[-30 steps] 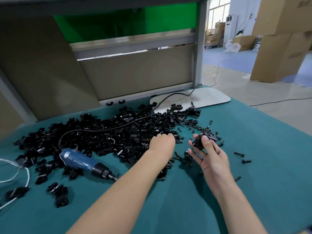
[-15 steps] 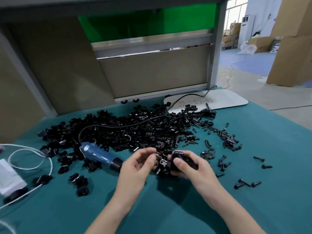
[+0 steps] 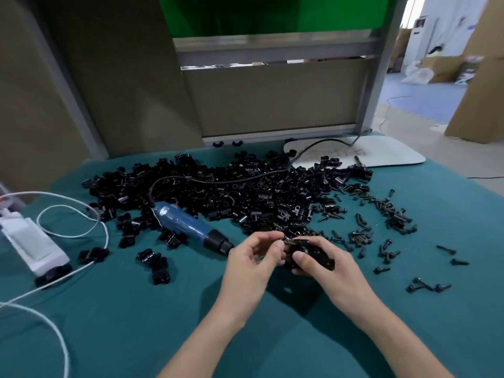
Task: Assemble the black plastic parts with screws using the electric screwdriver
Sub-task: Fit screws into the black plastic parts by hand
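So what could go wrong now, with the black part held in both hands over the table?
1. The black part is held up by the right hand, the left hand pinching its edge; a slip could drop it into the look-alike pile.
2. The electric screwdriver has its cord lying over that pile; lifting it may drag parts.

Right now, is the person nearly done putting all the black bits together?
No. Done: a few black pieces sit apart in front, but whether they are screwed together is unclear. In hand: the right hand grips one black part while the left hand pinches a small piece against it. To do: the electric screwdriver lies unheld, and a big pile of parts and loose screws wait.
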`<state>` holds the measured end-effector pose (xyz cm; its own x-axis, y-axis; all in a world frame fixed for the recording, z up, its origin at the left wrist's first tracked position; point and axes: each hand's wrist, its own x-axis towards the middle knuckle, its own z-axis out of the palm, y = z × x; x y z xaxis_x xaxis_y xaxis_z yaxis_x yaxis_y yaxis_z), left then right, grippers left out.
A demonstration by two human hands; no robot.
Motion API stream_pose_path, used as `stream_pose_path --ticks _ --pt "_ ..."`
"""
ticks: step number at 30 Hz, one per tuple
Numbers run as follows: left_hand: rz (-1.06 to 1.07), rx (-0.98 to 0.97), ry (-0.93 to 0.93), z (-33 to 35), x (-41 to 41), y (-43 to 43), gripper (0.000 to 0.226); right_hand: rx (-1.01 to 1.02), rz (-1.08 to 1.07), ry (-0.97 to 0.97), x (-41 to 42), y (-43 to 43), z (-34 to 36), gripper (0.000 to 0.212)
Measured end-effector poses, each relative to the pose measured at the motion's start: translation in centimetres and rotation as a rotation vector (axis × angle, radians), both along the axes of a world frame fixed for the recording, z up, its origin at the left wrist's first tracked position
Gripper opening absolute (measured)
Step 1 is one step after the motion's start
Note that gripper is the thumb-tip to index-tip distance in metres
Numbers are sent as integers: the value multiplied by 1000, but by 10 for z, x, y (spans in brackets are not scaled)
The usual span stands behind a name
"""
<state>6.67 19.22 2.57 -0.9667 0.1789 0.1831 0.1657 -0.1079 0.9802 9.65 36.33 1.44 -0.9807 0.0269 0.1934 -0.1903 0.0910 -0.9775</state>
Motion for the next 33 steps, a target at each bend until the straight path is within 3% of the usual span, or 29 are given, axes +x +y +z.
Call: stream_pose_path --ticks 8,14,18,22,28,33 --pt "6 50 -35 0 0 2 12 -18 21 1 -1 2 0 22" --pt "-39 19 -59 -4 2 3 8 97 24 14 3 1 4 20" --pt "-35 -50 -79 -7 3 4 23 176 23 23 3 2 4 22" --pt "-48 -100 5 -8 2 3 4 151 40 25 2 2 3 20" --pt "-82 5 -89 -4 1 2 18 138 38 15 3 2 3 21" --pt "-113 -104 -145 -6 1 -1 30 163 33 15 2 3 2 22"
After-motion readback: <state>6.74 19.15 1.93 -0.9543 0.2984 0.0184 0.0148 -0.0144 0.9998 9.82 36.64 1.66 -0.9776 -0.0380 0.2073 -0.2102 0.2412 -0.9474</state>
